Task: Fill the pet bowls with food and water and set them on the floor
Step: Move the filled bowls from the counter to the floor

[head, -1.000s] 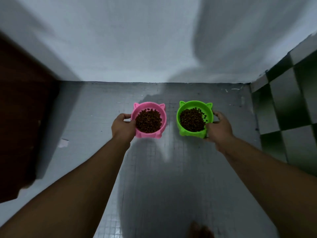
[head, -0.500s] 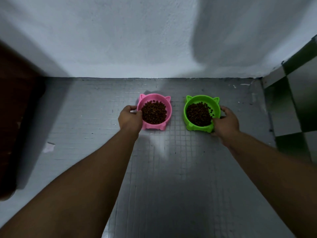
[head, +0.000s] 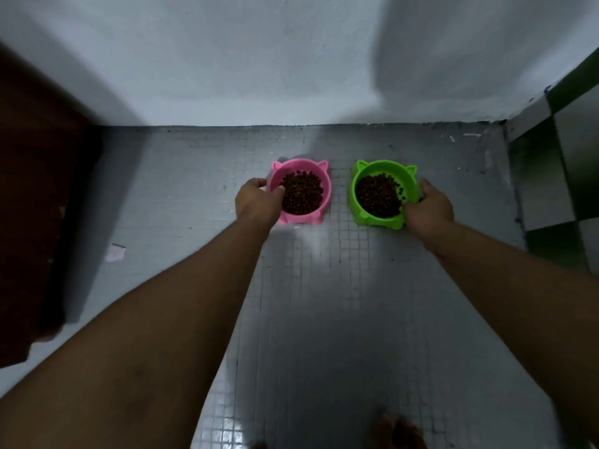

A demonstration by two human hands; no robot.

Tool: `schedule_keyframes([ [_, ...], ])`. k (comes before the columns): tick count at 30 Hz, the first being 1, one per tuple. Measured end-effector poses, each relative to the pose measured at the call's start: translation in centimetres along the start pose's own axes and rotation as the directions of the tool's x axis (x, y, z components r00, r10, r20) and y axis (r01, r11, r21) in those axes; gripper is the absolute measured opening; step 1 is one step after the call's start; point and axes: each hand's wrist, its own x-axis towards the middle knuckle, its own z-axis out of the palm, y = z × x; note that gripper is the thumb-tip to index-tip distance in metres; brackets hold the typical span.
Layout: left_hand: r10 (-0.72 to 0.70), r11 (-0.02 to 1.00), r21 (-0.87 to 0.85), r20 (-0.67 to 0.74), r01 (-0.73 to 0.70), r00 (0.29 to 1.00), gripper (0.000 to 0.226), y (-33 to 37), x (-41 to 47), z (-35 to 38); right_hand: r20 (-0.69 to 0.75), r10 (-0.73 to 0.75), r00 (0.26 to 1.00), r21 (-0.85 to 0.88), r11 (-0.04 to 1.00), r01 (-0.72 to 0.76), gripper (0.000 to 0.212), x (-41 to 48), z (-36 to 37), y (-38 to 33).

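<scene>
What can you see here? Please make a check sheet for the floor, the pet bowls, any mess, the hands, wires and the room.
Surface: grey small-tiled floor, shiny in patches.
Job's things: pink cat-eared plastic bowl and green cat-eared plastic bowl, side by side near the wall, apart, both holding brown dry kibble; no water seen.
Clutter: pale paper-like scrap on the floor, left.
Hands: left hand grips the pink bowl's rim; right hand grips the green bowl's rim.
Cables: nothing seen.
Surroundings: white wall behind, dark brown wooden panel left, green-and-white checked tiles right.
</scene>
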Motion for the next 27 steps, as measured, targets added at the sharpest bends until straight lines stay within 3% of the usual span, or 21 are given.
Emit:
schedule_keyframes([
  [6, 0.119, 0.966, 0.215, 0.137, -0.147, 0.983, 0.052, 5.3, -8.8, -5.6, 0.082, -0.054, 0.995, -0.118, 0.991, 0.063, 0.059, -8.9, -6.9, -5.4],
  [12, 0.220, 0.900, 0.321, 0.248, -0.294, 0.944, 0.051, 15.6, -22.1, -17.3, 0.151, -0.114, 0.982, -0.004, 0.993, 0.116, 0.066, -22.4, -19.2, -14.9],
  [19, 0.337, 0.848, 0.307, 0.318, -0.433, 0.886, 0.047, 24.7, -36.2, -30.0, 0.080, -0.242, 0.967, -0.017, 0.970, 0.244, 0.062, -37.7, -31.6, -22.6],
  [27, 0.506, 0.777, 0.170, 0.402, -0.606, 0.763, 0.046, 24.8, -50.4, -40.6, -0.137, -0.275, 0.952, 0.080, 0.955, 0.287, 0.058, -55.9, -37.7, -23.8],
])
